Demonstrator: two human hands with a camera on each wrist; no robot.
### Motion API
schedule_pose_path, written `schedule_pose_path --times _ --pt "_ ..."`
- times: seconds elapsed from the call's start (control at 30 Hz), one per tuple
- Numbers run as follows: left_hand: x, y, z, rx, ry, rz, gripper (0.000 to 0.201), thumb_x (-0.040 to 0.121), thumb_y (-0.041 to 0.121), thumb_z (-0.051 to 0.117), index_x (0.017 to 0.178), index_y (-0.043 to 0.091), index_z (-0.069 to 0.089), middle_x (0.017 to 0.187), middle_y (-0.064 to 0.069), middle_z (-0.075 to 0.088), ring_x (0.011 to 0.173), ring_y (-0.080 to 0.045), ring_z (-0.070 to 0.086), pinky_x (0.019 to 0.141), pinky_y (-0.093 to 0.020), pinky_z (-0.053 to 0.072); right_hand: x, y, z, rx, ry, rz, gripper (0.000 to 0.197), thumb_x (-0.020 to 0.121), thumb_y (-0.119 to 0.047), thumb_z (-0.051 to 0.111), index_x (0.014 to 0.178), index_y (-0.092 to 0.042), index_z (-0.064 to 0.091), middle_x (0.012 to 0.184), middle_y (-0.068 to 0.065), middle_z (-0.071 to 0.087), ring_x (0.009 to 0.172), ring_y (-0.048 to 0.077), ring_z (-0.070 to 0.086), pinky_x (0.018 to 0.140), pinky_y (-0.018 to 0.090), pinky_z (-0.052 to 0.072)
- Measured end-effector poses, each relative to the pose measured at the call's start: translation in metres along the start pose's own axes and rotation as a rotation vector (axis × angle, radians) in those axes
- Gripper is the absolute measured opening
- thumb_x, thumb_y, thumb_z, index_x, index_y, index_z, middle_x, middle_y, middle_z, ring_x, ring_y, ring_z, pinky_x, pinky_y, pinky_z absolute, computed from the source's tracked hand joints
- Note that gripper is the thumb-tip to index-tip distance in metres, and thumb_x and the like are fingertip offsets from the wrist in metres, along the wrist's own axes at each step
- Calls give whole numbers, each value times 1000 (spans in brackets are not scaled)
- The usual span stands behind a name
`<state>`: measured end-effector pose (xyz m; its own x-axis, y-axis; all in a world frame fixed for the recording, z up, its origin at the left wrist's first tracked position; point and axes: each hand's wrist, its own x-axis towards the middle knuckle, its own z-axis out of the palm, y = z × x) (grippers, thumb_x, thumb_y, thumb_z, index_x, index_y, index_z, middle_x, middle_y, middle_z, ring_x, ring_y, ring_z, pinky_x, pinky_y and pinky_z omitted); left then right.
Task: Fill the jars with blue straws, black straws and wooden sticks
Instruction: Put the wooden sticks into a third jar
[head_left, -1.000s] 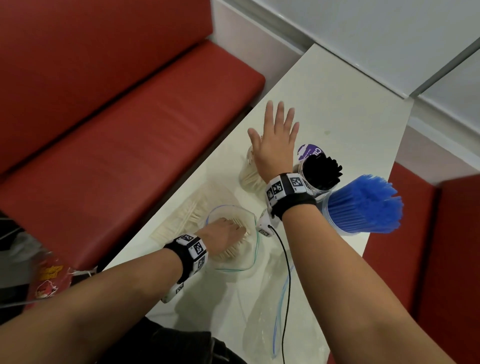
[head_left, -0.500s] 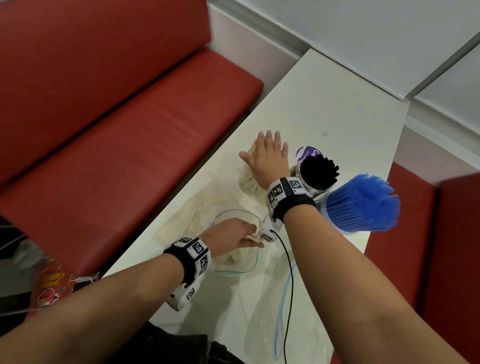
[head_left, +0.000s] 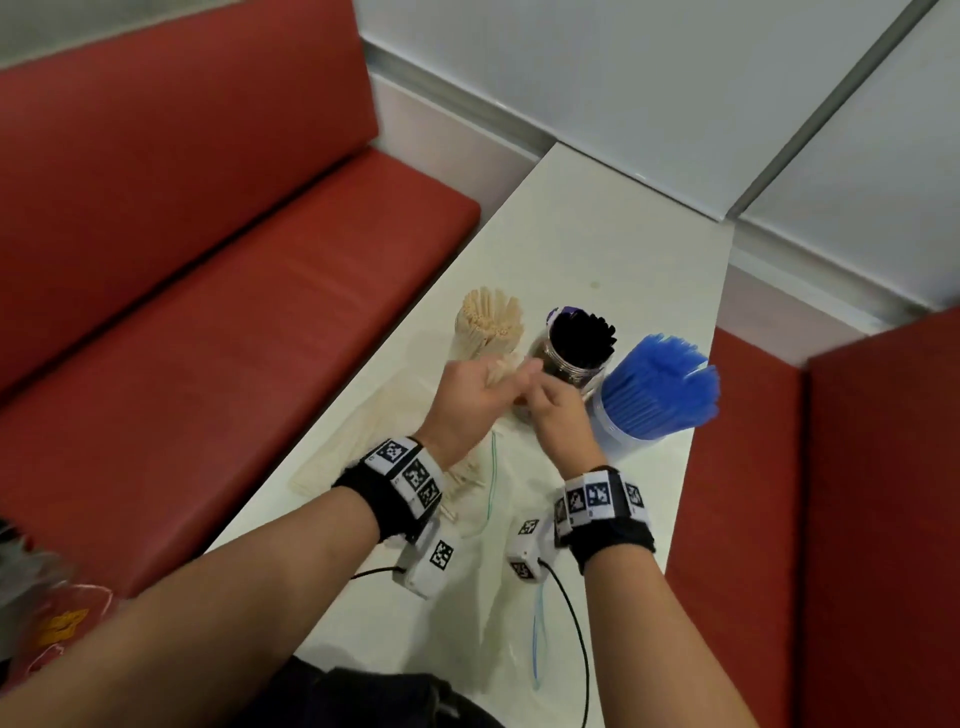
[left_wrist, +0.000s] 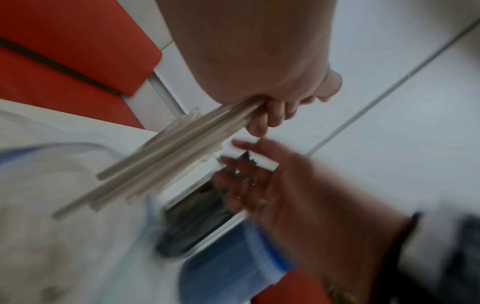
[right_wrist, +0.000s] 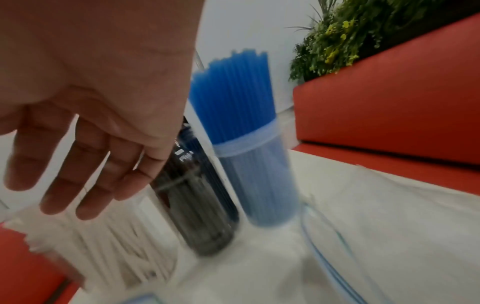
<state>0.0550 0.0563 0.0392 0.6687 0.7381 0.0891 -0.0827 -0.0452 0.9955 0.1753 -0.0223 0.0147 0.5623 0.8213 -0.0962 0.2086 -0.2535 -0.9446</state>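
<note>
So a small bunch of wooden sticks (left_wrist: 153, 162) is being gripped in the left hand (head_left: 470, 397), fingers (left_wrist: 270, 115) curled tight round one end while the rest of the bunch is left sticking out toward the lower left of the left wrist view. In the head view that hand is being held centre frame, wrist bent up, just below the jar of wooden sticks (head_left: 488, 325). The right hand (head_left: 558, 415) is being held right beside it, fingertips almost touching the left hand's; its fingers (right_wrist: 85, 181) are being kept loose, slightly spread, nothing in them, palm angled down over the table (head_left: 613, 249).

The jar of black straws (head_left: 579, 345) is sitting just above the right hand, and the jar of blue straws (head_left: 657, 389) is just to its right, both packed full. Clear zip bags (head_left: 483, 483) are lying under the wrists in the lower middle, with more sticks showing at the edge of one. Red bench seats (head_left: 234, 291) are filling the left and right of the frame. Wrist views are pretty blurry.
</note>
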Motion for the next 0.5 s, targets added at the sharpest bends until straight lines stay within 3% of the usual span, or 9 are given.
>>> schedule_pose_path --times 0.07,0.13,0.2,0.23,0.33,0.4,0.5 --pt "9 27 7 -161 49 -56 48 84 51 71 62 18 45 52 1 36 47 -15 32 45 -28 29 -22 11 8 102 12 77 33 108 -33 47 96 -16 73 88 -1 75 85 14 69 81 36 51" --pt "14 52 15 -270 46 -50 48 86 44 71 63 13 43 53 -6 31 44 -16 27 43 -26 24 -36 10 17 344 8 251 45 106 -48 42 109 -14 72 92 -1 77 87 11 72 79 34 54" --pt "15 71 24 -347 24 -10 53 89 33 71 60 14 31 51 -7 27 40 -15 24 42 -24 21 -42 1 22 682 -51 461 61 103 -60 37 123 -11 68 106 10 77 101 24 73 84 41 59" --pt "13 77 28 -370 7 11 55 89 29 71 60 15 26 48 -6 26 38 -15 23 41 -23 21 -45 -4 22 847 -87 515 66 102 -63 36 122 -9 69 109 15 76 103 29 73 84 43 60" --pt "2 85 37 -318 -46 35 54 89 27 71 56 16 29 45 -5 27 38 -16 24 41 -25 23 -51 -18 17 1178 -98 498 67 102 -60 40 111 -4 74 110 21 72 101 32 73 85 47 62" --pt "-5 85 39 -272 -68 5 52 88 30 71 52 15 36 45 -6 31 40 -19 28 44 -28 29 -53 -25 11 1221 -87 449 55 103 -51 45 115 -3 71 108 20 72 100 30 73 92 47 59" --pt "-10 80 41 -232 -118 -113 48 83 36 73 55 16 40 45 -7 35 43 -22 37 51 -32 40 -56 -33 3 1141 -176 389 47 102 -49 48 125 -15 71 123 15 71 111 28 71 88 47 61"
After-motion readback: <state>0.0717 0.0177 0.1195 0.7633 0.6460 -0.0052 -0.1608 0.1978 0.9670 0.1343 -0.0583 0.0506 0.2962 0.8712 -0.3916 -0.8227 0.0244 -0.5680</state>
